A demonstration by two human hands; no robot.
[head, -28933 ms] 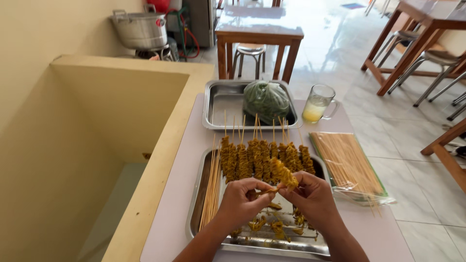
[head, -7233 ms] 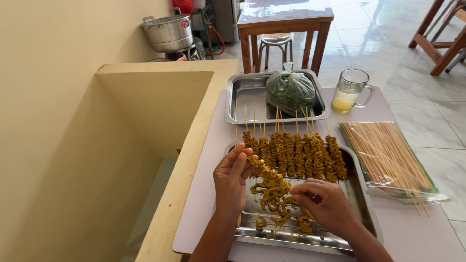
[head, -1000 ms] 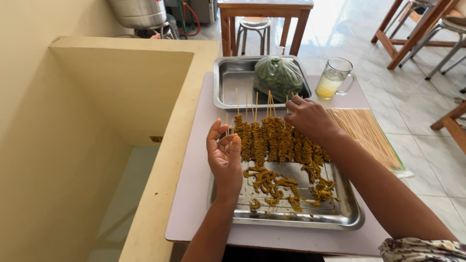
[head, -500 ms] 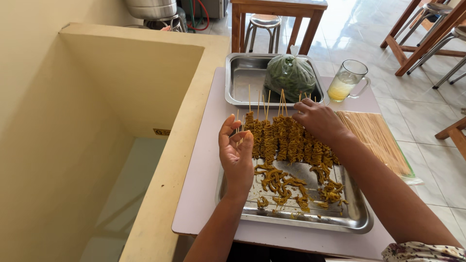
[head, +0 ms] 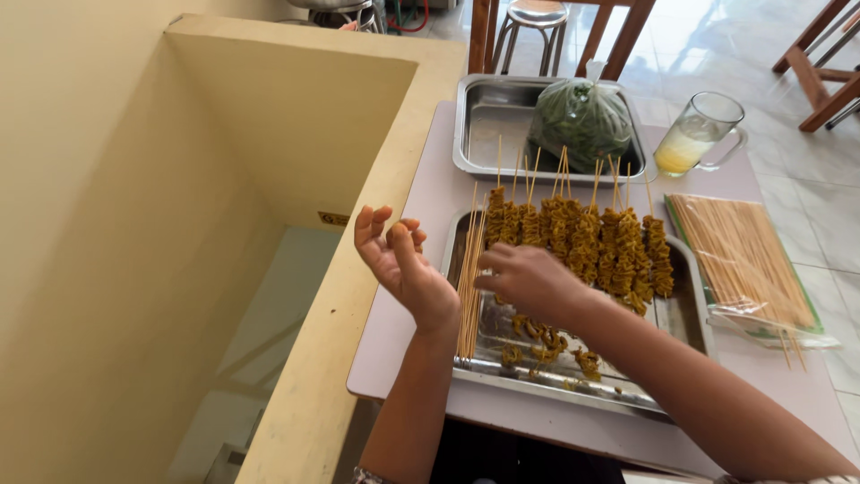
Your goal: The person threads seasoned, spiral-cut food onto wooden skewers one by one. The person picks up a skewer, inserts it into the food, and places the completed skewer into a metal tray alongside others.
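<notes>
A steel tray sits on the pale table in front of me. A row of yellow marinated meat skewers lies across its far half. Loose meat pieces lie in the near half. A bundle of bare bamboo skewers rests along the tray's left edge. My right hand is curled over the tray with its fingertips at that bundle; I cannot tell whether it pinches a stick. My left hand is raised beside the tray's left edge, fingers apart and empty.
A second steel tray behind holds a tied bag of green leaves. A glass mug of pale yellow drink stands at the right. A plastic pack of bare skewers lies right of the tray. A yellow ledge borders the table's left.
My right hand has come from the far right of the skewer row to the bare sticks at the tray's left edge. My left hand has lifted and shifted left off the tray.
</notes>
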